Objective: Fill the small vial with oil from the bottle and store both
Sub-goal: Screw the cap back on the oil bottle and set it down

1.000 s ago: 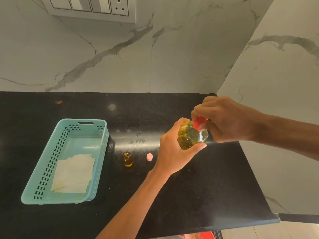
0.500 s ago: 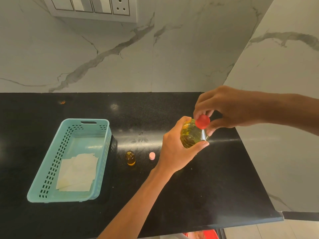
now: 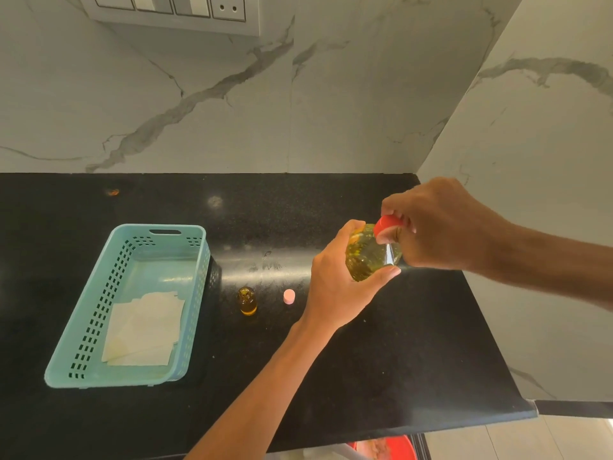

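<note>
My left hand [image 3: 335, 283] grips a clear oil bottle [image 3: 366, 257] full of yellow oil, held above the black counter [image 3: 381, 360]. My right hand [image 3: 441, 227] pinches the bottle's red cap [image 3: 386, 224], which sits at the bottle's mouth. A small amber vial [image 3: 247, 301] stands open on the counter, with oil in it. Its pink cap [image 3: 289, 296] lies just to its right. Both are to the left of my left wrist.
A teal perforated basket [image 3: 89, 313] with white paper towels [image 3: 144, 328] in it sits on the counter at the left. Marble walls close the back and the right side. The counter's front edge runs near the bottom; something red shows below it.
My right hand has turned on the red cap, its fingers now wrapped further over it. The bottle has stayed in my left hand. Vial and pink cap have not moved.
</note>
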Demonstrator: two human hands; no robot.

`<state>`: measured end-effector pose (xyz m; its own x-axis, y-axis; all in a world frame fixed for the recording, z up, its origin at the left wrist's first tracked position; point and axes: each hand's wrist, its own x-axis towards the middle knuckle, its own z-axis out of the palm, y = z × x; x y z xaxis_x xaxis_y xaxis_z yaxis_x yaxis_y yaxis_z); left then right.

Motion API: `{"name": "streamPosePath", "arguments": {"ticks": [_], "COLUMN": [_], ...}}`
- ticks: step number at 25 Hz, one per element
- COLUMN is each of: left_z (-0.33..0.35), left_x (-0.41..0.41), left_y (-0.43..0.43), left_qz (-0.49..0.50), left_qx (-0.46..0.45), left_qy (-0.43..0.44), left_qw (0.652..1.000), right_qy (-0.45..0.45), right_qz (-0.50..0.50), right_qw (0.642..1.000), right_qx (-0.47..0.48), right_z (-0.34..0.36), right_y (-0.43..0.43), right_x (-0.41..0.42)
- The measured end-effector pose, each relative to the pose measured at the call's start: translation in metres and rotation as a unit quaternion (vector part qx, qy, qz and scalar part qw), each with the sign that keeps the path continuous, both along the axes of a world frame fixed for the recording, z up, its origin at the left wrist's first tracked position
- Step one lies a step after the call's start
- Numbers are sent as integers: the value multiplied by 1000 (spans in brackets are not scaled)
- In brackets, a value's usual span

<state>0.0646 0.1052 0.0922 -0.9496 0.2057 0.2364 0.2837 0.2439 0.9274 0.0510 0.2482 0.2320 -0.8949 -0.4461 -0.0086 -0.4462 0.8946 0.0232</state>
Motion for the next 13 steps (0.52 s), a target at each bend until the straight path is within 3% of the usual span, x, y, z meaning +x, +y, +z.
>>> {"name": "streamPosePath", "arguments": {"ticks": [3, 5, 8, 13], "left_z": [1, 1, 3, 2], "left_x": [1, -2, -3, -2], "left_y": [-2, -3, -3, -2], "left_qz": [-6, -27, -25, -28], "left_qx": [0, 13, 8, 20], "left_qy": [0, -6, -6, -4], "left_qw": [1000, 1000, 1000, 999], "right_qy": [-23, -73, -97, -34], "right_qz": [-46, 34, 193, 237], "right_qw": [999, 997, 976, 970], "right_qx": [17, -18, 20, 35], "right_z": [5, 21, 35, 15], "right_y": [-6, 1, 14, 20], "right_x": [-2, -10, -26, -31]}}
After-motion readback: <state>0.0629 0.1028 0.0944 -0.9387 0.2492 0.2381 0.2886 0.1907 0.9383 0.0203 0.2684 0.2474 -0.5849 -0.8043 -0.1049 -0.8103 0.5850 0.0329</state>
